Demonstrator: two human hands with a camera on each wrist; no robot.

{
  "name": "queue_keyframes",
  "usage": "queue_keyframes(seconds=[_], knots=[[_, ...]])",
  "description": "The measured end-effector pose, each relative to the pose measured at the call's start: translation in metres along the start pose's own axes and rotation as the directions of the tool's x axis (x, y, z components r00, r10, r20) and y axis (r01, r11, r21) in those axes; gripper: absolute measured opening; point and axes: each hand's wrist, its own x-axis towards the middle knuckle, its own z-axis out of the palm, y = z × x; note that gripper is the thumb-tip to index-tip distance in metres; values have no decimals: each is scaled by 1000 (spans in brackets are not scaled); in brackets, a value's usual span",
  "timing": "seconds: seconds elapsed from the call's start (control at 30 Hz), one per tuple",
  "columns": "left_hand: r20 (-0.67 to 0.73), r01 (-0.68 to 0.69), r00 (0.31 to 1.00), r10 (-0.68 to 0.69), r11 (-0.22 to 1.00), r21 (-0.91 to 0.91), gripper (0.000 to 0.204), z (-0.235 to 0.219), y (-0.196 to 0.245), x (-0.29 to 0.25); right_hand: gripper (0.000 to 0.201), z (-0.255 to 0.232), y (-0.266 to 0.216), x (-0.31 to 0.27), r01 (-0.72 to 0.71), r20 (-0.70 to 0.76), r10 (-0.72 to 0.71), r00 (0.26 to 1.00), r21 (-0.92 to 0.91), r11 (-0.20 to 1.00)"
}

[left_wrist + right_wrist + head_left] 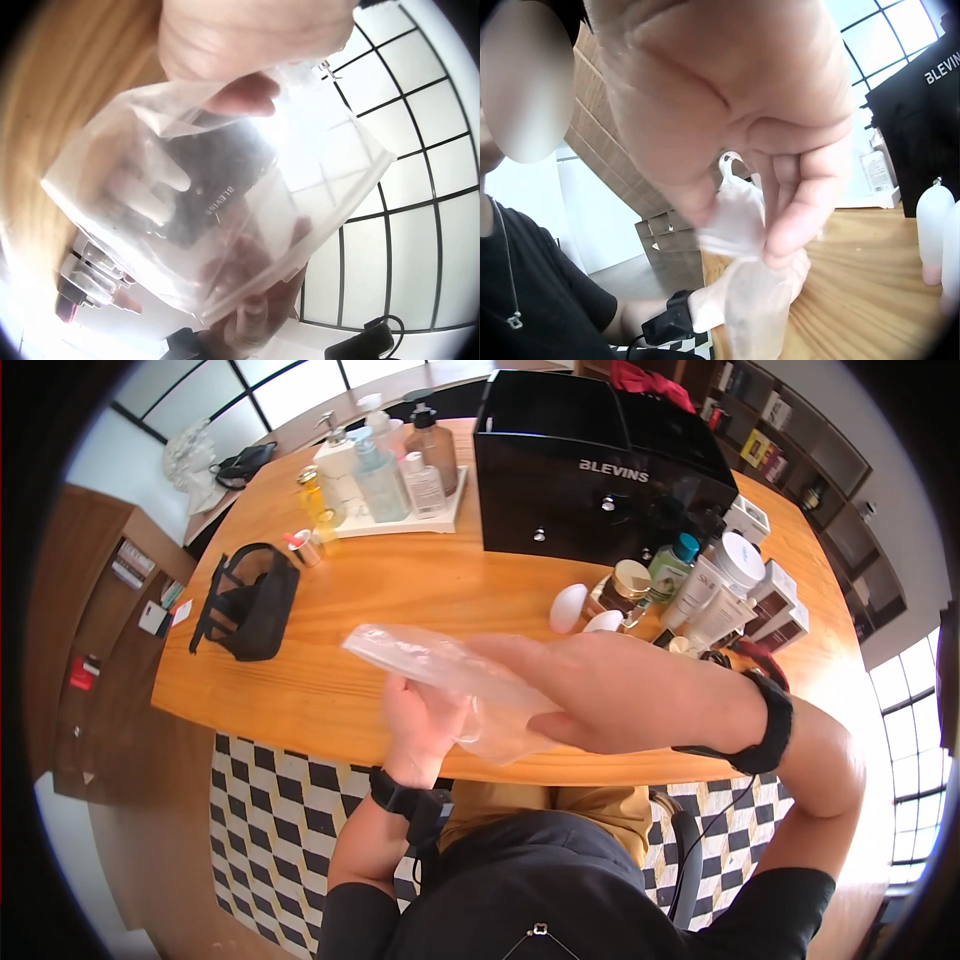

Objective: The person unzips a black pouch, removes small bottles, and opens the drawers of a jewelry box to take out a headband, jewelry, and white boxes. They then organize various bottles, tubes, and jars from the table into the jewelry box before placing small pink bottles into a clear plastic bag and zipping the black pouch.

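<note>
A clear, frosted plastic bag (430, 660) is held up over the front edge of the table, between both hands. My left hand (425, 720) grips it from below and behind, partly covered by the bag in the head view. In the left wrist view a bent finger or thumb of that hand presses on the bag (232, 232). My right hand (620, 690) reaches across from the right and pinches the bag between thumb and fingers, as the right wrist view shows. The bag looks see-through, with the black box visible behind it.
A black BLEVINS box (560, 500) stands at the back. Bottles sit on a white tray (370, 528) to its left. A black mesh pouch (250, 600) lies on the left. Cosmetics, white egg-shaped holders (568, 607) and cartons (780, 600) crowd the right side of the wooden table (400, 580).
</note>
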Motion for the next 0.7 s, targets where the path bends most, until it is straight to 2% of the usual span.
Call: queue_keyframes(seconds=[0.03, 0.07, 0.17, 0.23, 0.33, 0.37, 0.43, 0.53, 0.63, 0.7], knots=[[236, 61, 971, -45, 996, -62, 26, -18, 5, 1, 54, -4, -6, 0, -89, 23, 91, 996, -73, 993], [195, 30, 981, -23, 999, -31, 25, -22, 6, 0, 53, -6, -9, 0, -177, 35, 184, 982, -148, 973], [46, -72, 997, 69, 994, 81, 25, -20, 10, -1, 36, -14, 1, -10, -77, -223, 35, 974, -179, 981], [-88, -155, 981, 173, 971, 182, 27, -3, 11, -1, 39, -23, 12, -15, -60, -306, -2, 952, -192, 980], [37, -302, 948, 315, 862, 407, 29, -5, 29, 3, 38, -32, 13, -19, -61, -385, -15, 923, -186, 981], [145, -344, 938, 316, 785, 514, 30, 1, 33, 3, 37, -36, 11, -22, -67, -382, -12, 924, -192, 979], [350, -441, 897, 268, 584, 681, 32, 22, 41, 1, 35, -37, 10, -22, -54, -397, -30, 917, -199, 979], [401, -429, 902, 157, 407, 806, 33, 45, 46, 4, 33, -35, 8, -20, -19, -426, -68, 902, -198, 980], [377, -480, 870, 317, 369, 796, 29, 64, 44, 12, 33, -36, 6, -22, 2, -436, -84, 896, -185, 983], [395, -489, 871, 293, 422, 763, 19, 68, 54, 15, 34, -34, 12, -23, 45, -473, -120, 873, -166, 985]])
